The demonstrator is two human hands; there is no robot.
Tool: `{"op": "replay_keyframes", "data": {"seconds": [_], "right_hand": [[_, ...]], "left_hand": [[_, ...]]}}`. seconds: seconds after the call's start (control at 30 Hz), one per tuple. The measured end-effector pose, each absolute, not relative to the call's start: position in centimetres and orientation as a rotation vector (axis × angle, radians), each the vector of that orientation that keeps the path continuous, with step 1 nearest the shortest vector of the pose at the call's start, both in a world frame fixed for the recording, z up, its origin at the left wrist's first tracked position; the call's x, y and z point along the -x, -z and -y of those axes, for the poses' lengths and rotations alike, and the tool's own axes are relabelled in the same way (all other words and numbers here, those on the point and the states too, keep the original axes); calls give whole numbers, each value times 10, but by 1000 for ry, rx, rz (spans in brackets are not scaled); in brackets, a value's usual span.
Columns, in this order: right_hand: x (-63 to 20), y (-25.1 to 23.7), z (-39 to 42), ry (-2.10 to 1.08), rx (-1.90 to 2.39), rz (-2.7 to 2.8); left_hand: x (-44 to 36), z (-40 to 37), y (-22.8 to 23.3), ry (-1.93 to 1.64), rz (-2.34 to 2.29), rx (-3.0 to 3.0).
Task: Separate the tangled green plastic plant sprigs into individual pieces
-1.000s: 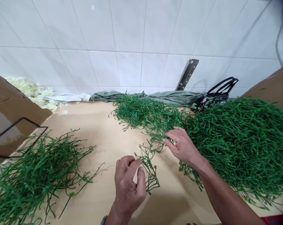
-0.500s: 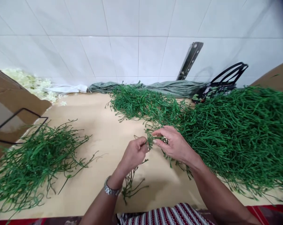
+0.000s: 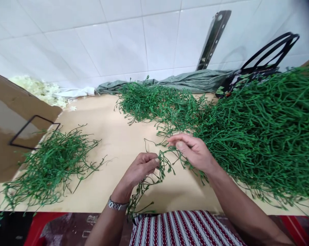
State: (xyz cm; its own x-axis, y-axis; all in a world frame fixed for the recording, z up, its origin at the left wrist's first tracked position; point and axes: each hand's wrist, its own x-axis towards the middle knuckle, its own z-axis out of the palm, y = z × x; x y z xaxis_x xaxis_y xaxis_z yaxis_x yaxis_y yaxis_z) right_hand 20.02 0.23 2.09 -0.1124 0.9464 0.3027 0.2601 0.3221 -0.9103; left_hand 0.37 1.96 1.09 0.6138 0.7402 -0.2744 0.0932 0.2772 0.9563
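Note:
My left hand (image 3: 144, 165) is closed, thumb against its curled fingers, on a thin branched green plastic stem (image 3: 163, 164). The stem's forked tips hang to the right of the fist, and more loose stems (image 3: 139, 194) trail below the wrist. To the right and a little higher, my right hand (image 3: 190, 148) has its fingers stretched out and its thumb apart from their tips. Green strands lie just under those fingers; I see none gripped. Beside the right hand spreads a large heap of the same green stems (image 3: 262, 143).
A smaller pile of stems (image 3: 52, 164) lies on the left of the tan tabletop (image 3: 110, 136), near a cardboard box (image 3: 21, 112) and a black wire frame (image 3: 22, 131). Cream flowers (image 3: 39, 89), a grey-green cloth (image 3: 185, 81) and a black-handled bag (image 3: 246, 77) line the tiled wall.
My right hand has drawn up and away from the left, its fingers straighter. The left hand has shifted slightly left and down with the stem, whose branches now hang spread out. The view has tilted.

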Motion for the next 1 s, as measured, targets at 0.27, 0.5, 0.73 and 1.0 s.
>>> {"op": "replay_keyframes", "data": {"seconds": [0.27, 0.5, 0.73, 1.0], "right_hand": [[-184, 6, -8, -1352, 1041, 1074], [-171, 8, 4, -1490, 1158, 1311], [-170, 6, 3, -1344, 1273, 1379], [-165, 2, 3, -1151, 1266, 1700]], "left_hand": [[-3, -17, 1, -737, -730, -914], [-5, -13, 10, -755, -858, -1103], [-6, -10, 20, -1083, -1072, -1489], [-6, -3, 13, -1121, -1063, -1634]]}}
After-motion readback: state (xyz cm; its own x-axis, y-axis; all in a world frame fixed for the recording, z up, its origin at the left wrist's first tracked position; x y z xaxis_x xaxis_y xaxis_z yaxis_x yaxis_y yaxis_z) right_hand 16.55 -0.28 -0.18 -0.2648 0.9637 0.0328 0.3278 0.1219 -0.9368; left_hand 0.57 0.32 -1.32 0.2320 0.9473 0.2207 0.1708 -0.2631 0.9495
